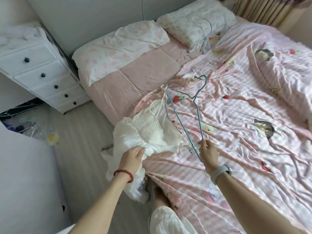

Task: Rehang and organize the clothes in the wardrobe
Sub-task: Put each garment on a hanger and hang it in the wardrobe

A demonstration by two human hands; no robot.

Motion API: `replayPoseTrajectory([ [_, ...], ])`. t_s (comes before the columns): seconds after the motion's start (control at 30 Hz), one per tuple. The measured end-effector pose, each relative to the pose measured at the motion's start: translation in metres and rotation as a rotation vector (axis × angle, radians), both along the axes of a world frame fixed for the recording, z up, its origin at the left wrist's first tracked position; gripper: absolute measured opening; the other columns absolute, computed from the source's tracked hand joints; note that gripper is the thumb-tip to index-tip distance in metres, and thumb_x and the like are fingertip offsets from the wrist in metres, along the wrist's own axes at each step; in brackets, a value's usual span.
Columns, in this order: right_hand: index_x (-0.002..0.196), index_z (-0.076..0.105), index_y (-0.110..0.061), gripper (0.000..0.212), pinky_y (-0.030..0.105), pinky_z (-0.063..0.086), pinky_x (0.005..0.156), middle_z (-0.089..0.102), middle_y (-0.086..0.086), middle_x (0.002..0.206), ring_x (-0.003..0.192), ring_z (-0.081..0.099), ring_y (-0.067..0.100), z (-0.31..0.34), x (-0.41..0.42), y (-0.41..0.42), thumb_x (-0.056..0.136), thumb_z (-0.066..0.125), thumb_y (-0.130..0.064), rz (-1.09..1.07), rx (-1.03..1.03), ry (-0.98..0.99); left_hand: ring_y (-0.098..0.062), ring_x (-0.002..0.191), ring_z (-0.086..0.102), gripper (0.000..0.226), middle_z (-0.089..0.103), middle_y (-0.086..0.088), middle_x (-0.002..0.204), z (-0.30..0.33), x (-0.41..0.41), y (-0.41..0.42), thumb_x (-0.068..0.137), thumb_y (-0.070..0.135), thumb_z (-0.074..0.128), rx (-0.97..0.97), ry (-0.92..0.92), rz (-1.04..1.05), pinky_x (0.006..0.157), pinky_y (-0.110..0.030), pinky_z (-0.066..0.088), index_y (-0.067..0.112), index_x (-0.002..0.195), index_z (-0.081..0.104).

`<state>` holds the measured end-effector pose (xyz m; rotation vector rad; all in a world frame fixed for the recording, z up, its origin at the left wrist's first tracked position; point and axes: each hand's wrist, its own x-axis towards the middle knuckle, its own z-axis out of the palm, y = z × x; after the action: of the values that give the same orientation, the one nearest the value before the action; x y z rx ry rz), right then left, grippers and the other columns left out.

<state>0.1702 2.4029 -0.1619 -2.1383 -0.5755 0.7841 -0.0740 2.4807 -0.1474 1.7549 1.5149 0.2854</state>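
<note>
Left hand [133,155]: fingers curled into a bunch of the white dress [148,132], gripping it at the bed's near-left edge. Red bead bracelet [124,174] on that wrist. The dress lies partly on the quilt [236,124], partly hanging off the bed side toward the floor [84,135]; its smocked panel faces up.

Right hand [207,152]: thumb and fingers pinched on the teal wire hanger [185,108] at one lower corner. Grey watch [221,171] on that wrist. The hanger runs from the hand toward 11 o'clock, hook end farthest away, over the quilt; one arm lies beside the dress's upper edge, contact there not discernible.

Two pillows [121,48] at 12 o'clock at the head of the bed. More pale wire hangers [202,31] lie on the right pillow. White drawer chest [40,71] at 10 o'clock, beside the bed. Clutter on the floor at 9 o'clock, too blurred to identify.
</note>
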Motion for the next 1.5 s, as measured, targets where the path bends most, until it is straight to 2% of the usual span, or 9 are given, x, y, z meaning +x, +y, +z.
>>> replayPoseTrajectory([
  [0.13, 0.099, 0.063, 0.008, 0.028, 0.035, 0.04, 0.068, 0.065, 0.025, 0.1, 0.092, 0.058, 0.039, -0.023, 0.011, -0.002, 0.093, 0.039, -0.004, 0.081, -0.164, -0.05, -0.019, 0.067, 0.041, 0.043, 0.039, 0.004, 0.064, -0.022, 0.02, 0.01, 0.096, 0.022, 0.044, -0.085, 0.078, -0.14, 0.056, -0.025, 0.025, 0.02, 0.055, 0.033],
  [0.33, 0.067, 0.043, -0.009, 0.025, 0.028, 0.026, 0.056, 0.042, 0.006, 0.063, 0.056, 0.037, 0.019, -0.059, 0.04, 0.023, 0.092, 0.041, -0.01, 0.032, -0.356, 0.194, -0.018, 0.114, 0.039, 0.033, 0.041, -0.004, 0.12, -0.066, 0.056, 0.049, 0.096, 0.031, 0.042, -0.228, 0.245, -0.261, 0.096, -0.027, 0.033, 0.008, 0.082, 0.062],
  [0.43, 0.105, 0.051, -0.007, 0.017, 0.027, 0.036, 0.068, 0.055, 0.009, 0.091, 0.077, 0.049, 0.022, -0.08, 0.057, 0.055, 0.092, 0.046, -0.017, -0.045, -0.354, 0.236, -0.016, 0.121, 0.034, 0.032, 0.04, 0.0, 0.128, -0.085, 0.074, 0.078, 0.095, 0.034, 0.045, -0.271, 0.284, -0.315, 0.097, -0.026, 0.03, 0.01, 0.081, 0.062],
  [0.57, 0.098, 0.059, -0.002, 0.031, 0.032, 0.041, 0.061, 0.064, 0.021, 0.09, 0.082, 0.06, 0.037, -0.106, 0.072, 0.093, 0.084, 0.044, -0.024, -0.102, -0.336, 0.073, -0.018, 0.122, 0.037, 0.026, 0.045, 0.0, 0.126, -0.104, 0.094, 0.119, 0.093, 0.031, 0.048, -0.243, 0.244, -0.254, 0.097, -0.024, 0.028, 0.014, 0.1, 0.066],
  [0.73, 0.094, 0.053, -0.008, 0.034, 0.032, 0.039, 0.07, 0.057, 0.005, 0.079, 0.082, 0.053, 0.025, -0.123, 0.089, 0.147, 0.087, 0.047, -0.041, -0.227, -0.262, 0.058, -0.024, 0.127, 0.038, 0.035, 0.046, -0.011, 0.132, -0.117, 0.131, 0.176, 0.094, 0.017, 0.045, -0.109, 0.125, -0.094, 0.103, -0.031, 0.029, 0.006, 0.127, 0.048],
  [0.93, 0.095, 0.061, -0.004, 0.039, 0.031, 0.038, 0.077, 0.058, 0.005, 0.086, 0.088, 0.054, 0.024, -0.144, 0.106, 0.168, 0.096, 0.039, -0.037, -0.316, -0.197, 0.117, -0.033, 0.115, 0.05, 0.041, 0.056, -0.016, 0.123, -0.149, 0.172, 0.22, 0.09, 0.028, 0.044, -0.167, 0.092, -0.01, 0.095, -0.043, 0.043, 0.009, 0.126, 0.047],
  [1.1, 0.058, 0.048, -0.018, 0.041, 0.033, 0.04, 0.067, 0.047, 0.0, 0.06, 0.067, 0.046, 0.021, -0.141, 0.111, 0.159, 0.094, 0.042, -0.036, -0.462, -0.154, 0.189, -0.029, 0.074, 0.05, 0.015, 0.051, -0.01, 0.071, -0.153, 0.184, 0.235, 0.09, 0.017, 0.048, -0.251, 0.048, 0.156, 0.067, -0.033, 0.04, 0.006, 0.082, 0.054],
  [1.2, 0.059, 0.05, -0.013, 0.039, 0.029, 0.038, 0.061, 0.045, 0.0, 0.059, 0.062, 0.043, 0.019, -0.135, 0.117, 0.156, 0.093, 0.047, -0.033, -0.504, -0.11, 0.248, -0.025, 0.072, 0.051, 0.032, 0.05, -0.005, 0.066, -0.149, 0.179, 0.243, 0.091, 0.016, 0.047, -0.173, 0.053, 0.286, 0.068, -0.032, 0.042, 0.012, 0.06, 0.042],
  [1.5, 0.064, 0.05, 0.003, 0.047, 0.03, 0.029, 0.055, 0.039, 0.01, 0.059, 0.063, 0.039, 0.018, -0.131, 0.095, 0.159, 0.091, 0.049, -0.036, -0.283, -0.087, 0.2, -0.026, 0.082, 0.06, 0.017, 0.066, -0.021, 0.094, -0.098, 0.174, 0.267, 0.09, 0.006, 0.052, 0.18, -0.109, 0.231, 0.075, -0.03, 0.044, -0.004, 0.098, 0.063],
])
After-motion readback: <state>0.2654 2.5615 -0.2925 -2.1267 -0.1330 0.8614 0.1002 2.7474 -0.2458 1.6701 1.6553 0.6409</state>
